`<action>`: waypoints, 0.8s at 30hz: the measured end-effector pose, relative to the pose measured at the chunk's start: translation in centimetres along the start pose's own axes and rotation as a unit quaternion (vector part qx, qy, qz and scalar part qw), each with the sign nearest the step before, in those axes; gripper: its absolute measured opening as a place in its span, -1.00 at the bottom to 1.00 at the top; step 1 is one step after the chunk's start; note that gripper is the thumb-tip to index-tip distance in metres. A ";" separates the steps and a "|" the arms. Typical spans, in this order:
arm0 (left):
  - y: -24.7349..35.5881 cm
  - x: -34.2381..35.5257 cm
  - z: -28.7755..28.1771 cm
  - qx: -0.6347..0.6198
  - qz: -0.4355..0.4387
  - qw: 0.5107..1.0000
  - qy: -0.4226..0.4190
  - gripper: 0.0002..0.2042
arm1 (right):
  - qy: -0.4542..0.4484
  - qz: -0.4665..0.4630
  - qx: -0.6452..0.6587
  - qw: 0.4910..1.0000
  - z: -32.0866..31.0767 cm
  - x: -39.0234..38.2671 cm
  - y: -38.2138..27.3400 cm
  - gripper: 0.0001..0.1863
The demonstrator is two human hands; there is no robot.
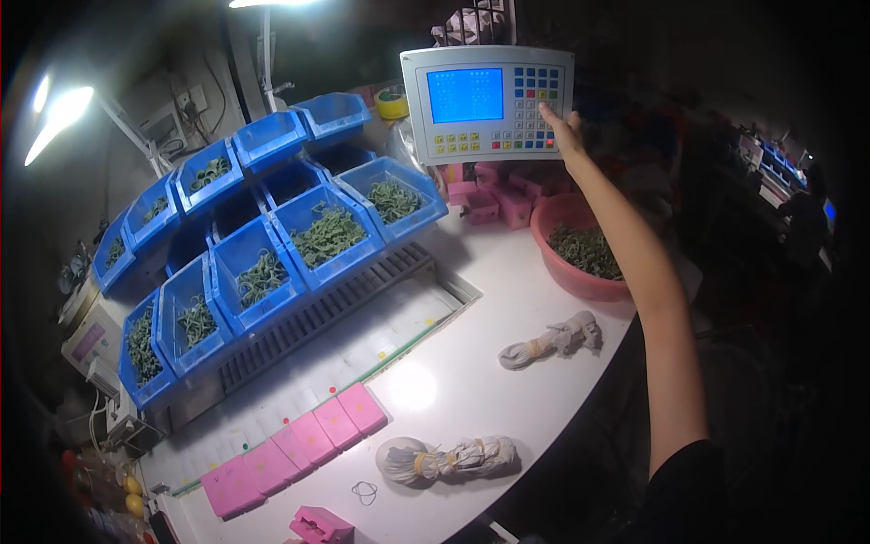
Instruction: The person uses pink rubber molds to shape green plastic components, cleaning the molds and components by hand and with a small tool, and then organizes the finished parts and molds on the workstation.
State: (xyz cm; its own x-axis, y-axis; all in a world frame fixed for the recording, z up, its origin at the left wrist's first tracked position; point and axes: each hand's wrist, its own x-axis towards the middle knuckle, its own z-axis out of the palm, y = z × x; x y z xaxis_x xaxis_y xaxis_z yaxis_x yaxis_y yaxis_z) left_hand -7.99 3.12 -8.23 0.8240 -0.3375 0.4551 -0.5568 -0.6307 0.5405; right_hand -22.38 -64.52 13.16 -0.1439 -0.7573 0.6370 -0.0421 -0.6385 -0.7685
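My right hand [567, 132] reaches up to a control panel [489, 150] with a lit blue screen [465, 95] and rows of coloured keys. One finger is stretched out onto the keypad [536, 100], and nothing is held in the hand. The bare right forearm passes over a pink-red bowl [550, 263] of green, stringy pieces. My left hand cannot be made out. Near the lower edge stands a pink block with a slotted top [322, 526]; a small pinkish bit beside it is too cut off to tell.
Blue bins [326, 231] of green pieces stand in tiers at the left. Pink blocks [313, 431] line the white table [435, 381]. Two tied cloth bundles [453, 460] and a thin loop [364, 492] lie nearby. More pink blocks [494, 204] sit under the panel.
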 end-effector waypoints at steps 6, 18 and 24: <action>-0.2 -0.1 0.1 -0.028 -0.014 0.999 -0.010 -0.85 | -0.031 -0.020 0.025 0.999 -0.2 0.5 1.0 -0.49; 0.4 0.1 -0.2 -0.017 -0.007 1.000 -0.009 -0.85 | -0.037 0.012 0.035 0.999 0.1 -0.1 0.3 -0.41; 0.6 0.1 -0.2 -0.021 -0.008 1.000 -0.011 -0.85 | 0.043 -0.162 -0.098 0.981 1.3 0.3 2.5 -0.17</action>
State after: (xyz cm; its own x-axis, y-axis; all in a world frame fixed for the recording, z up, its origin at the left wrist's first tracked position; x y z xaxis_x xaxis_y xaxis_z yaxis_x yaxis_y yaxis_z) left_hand -8.25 2.82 -7.69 0.8344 -0.3442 0.4304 -0.5476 -0.6061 0.5770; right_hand -21.28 -66.56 11.47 -0.1741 -0.4990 0.8489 -0.2868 -0.7990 -0.5285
